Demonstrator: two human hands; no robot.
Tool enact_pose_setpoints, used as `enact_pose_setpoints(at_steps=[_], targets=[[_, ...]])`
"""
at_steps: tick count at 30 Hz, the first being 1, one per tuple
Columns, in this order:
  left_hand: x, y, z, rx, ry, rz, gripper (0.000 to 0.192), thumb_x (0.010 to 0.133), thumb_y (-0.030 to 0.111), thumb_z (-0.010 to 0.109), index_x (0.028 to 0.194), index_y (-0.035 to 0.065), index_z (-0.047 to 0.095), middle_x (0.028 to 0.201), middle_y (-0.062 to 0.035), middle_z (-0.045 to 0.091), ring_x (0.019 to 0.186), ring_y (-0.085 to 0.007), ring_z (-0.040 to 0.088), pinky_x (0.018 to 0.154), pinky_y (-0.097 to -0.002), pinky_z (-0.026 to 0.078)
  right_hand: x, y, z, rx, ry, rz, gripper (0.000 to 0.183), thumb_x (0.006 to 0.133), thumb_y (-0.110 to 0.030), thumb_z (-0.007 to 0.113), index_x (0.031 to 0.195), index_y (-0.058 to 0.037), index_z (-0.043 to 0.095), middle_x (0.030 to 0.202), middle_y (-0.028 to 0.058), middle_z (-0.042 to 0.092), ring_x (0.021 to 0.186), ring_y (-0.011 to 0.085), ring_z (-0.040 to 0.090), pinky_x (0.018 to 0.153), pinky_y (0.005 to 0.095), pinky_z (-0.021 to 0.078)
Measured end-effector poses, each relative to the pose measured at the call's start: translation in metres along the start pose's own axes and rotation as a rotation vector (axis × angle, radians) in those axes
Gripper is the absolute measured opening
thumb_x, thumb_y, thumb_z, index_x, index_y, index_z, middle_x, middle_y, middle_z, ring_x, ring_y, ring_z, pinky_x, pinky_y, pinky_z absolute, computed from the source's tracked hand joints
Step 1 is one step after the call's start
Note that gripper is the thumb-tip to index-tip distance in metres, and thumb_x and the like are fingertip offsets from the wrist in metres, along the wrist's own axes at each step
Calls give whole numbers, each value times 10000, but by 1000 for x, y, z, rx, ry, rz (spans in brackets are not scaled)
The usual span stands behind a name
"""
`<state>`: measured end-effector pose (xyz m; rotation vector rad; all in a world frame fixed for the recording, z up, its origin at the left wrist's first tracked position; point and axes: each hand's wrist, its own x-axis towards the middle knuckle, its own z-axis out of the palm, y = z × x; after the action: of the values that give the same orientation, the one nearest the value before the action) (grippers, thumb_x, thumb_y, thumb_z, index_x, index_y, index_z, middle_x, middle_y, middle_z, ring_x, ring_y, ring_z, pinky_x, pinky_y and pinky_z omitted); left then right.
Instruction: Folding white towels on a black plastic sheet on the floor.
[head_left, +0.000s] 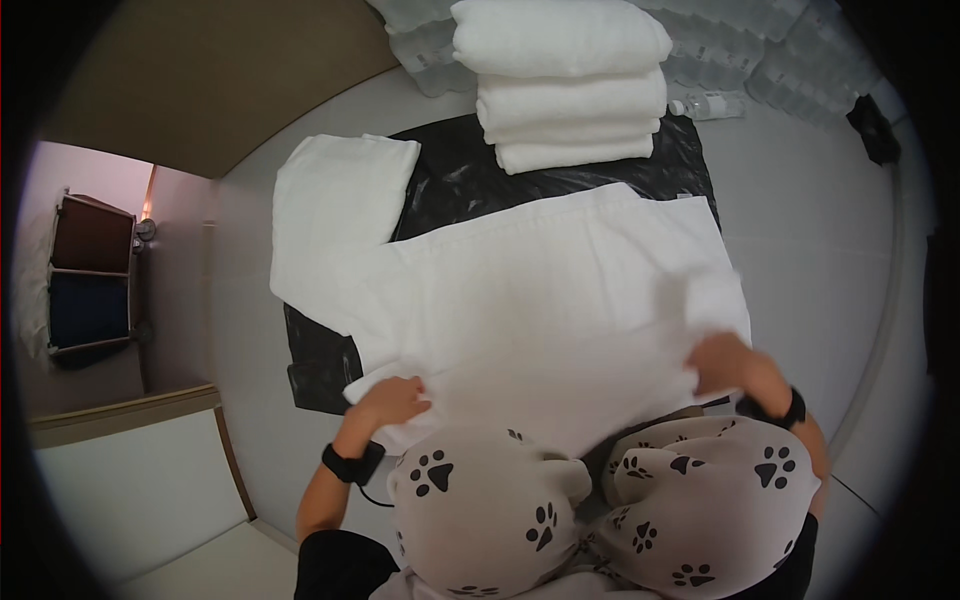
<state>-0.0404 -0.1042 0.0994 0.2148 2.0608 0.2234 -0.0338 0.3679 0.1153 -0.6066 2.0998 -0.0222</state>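
Note:
A large white cloth (525, 300), likely a towel, lies spread on a black plastic sheet (450, 165) in front of my knees. My left hand (397, 401) rests at its near left edge, fingers curled on the fabric; whether it pinches the cloth cannot be told. Over the near right part is my right hand (720, 364), blurred, with its grip unclear. Part of the cloth beside it is blurred too. A folded white cloth (341, 195) lies at the left, meeting the spread one. Beyond stands a stack of folded white towels (570, 105).
Packs of plastic bottles (720, 52) line the far side, with one loose bottle (709, 106) lying near the stack. At far left is a rack with brown and blue fabric bins (90, 307). A black item (874, 131) lies at far right.

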Motion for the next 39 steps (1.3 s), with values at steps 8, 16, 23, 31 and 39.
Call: enact_pose_setpoints(at_steps=[8,16,23,31,39], targets=[[50,-81,-40,229,557,-228,647,625,309,686,1135,10,422,1145,-168,465,1064,-339,449,831,-394,437,-14,14,60,489,-298,-175,352,696,-366,595,932,-108,637,855,81,633,809,263,584,739,362,456],[85,-91,-59,287,929,-50,686,557,200,734,1154,63,424,1118,-110,475,1054,-304,406,831,-435,363,80,107,-22,146,1063,116,478,686,13,525,1148,-75,436,1118,104,511,1045,268,482,867,392,374],[87,-94,-66,207,841,-50,312,626,158,678,901,34,595,794,-122,594,795,-282,527,747,-405,379,117,124,-66,183,497,374,524,631,-77,585,1137,-110,452,1038,92,541,1021,261,489,863,390,362],[50,-103,-88,-86,1211,-62,275,667,89,655,915,5,569,787,-161,575,720,-321,542,637,-365,424,108,139,-43,274,908,180,399,596,-110,597,989,-110,534,865,80,574,944,268,508,826,380,382],[59,-125,-95,-265,1467,-71,220,725,63,610,926,-10,558,830,-128,572,688,-234,532,665,-293,418,104,133,-68,-8,775,315,240,628,-97,602,865,-84,566,867,81,562,927,252,510,832,386,365]])
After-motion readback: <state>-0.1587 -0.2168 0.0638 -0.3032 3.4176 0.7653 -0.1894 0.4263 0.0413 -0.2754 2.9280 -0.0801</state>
